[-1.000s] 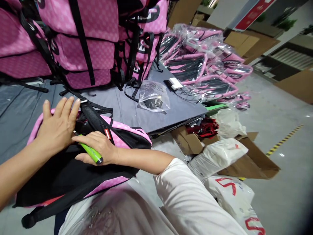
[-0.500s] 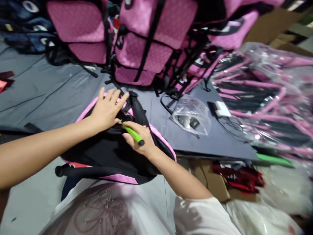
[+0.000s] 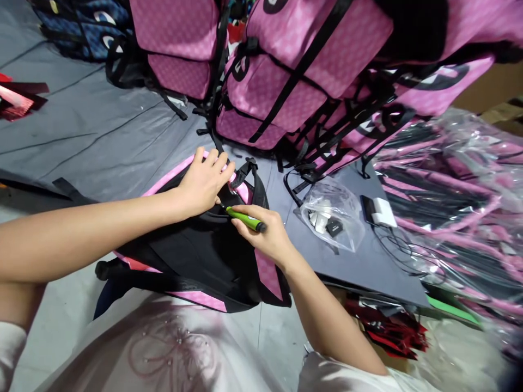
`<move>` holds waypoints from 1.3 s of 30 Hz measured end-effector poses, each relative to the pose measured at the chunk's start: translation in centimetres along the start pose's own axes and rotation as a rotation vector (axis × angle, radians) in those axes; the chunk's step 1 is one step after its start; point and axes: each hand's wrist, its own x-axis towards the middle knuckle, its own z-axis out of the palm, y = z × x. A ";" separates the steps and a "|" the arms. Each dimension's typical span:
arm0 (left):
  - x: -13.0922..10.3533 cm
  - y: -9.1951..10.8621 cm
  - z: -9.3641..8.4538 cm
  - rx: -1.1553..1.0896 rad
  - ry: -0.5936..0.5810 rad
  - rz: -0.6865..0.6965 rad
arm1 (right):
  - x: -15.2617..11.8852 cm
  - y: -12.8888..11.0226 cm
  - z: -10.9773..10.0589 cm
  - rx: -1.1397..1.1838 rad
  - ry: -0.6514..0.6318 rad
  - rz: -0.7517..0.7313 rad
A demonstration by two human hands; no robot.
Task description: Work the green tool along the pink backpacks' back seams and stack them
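A black bag with pink trim [image 3: 196, 256] lies across the table's front edge, against my body. My left hand [image 3: 203, 182] rests on its upper edge, fingers bent over the pink rim, thumb pressed on the black fabric. In my right hand [image 3: 261, 231] is a green tool with a black end [image 3: 246, 219], gripped between thumb and fingers. The tool's thin tip meets the fabric beside my left thumb; what it touches there is too small to make out. A black strap with a buckle [image 3: 247, 170] stands just behind the tool.
Pink backpacks [image 3: 278, 92] stand across the back, with blue ones [image 3: 85, 27] at the left. To the right are an open plastic bag of small parts [image 3: 347, 223], a white adapter with cables [image 3: 383, 213] and plastic-wrapped pink goods [image 3: 449, 196]. Red pieces [image 3: 18, 100] lie far left.
The view has shifted, so hands, bag and backpacks appear further right. The bag's right side now shows a pink panel. Both hands keep their places on the bag, with the tool still held.
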 end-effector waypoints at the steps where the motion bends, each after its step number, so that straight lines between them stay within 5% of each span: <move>1: 0.1 0.0 0.1 -0.007 -0.005 0.000 | 0.3 -0.1 -0.2 0.005 -0.038 0.010; 7: 0.7 0.1 0.5 -0.021 -0.022 -0.014 | 2.2 -0.1 -0.5 -0.063 -0.211 0.043; 29: 1.5 -0.8 -0.2 0.017 -0.104 0.083 | 3.1 0.5 -0.4 -0.134 -0.243 -0.163; 39: 1.3 -1.2 0.1 -0.024 -0.082 0.082 | 3.4 -0.6 -0.5 -0.160 -0.304 -0.100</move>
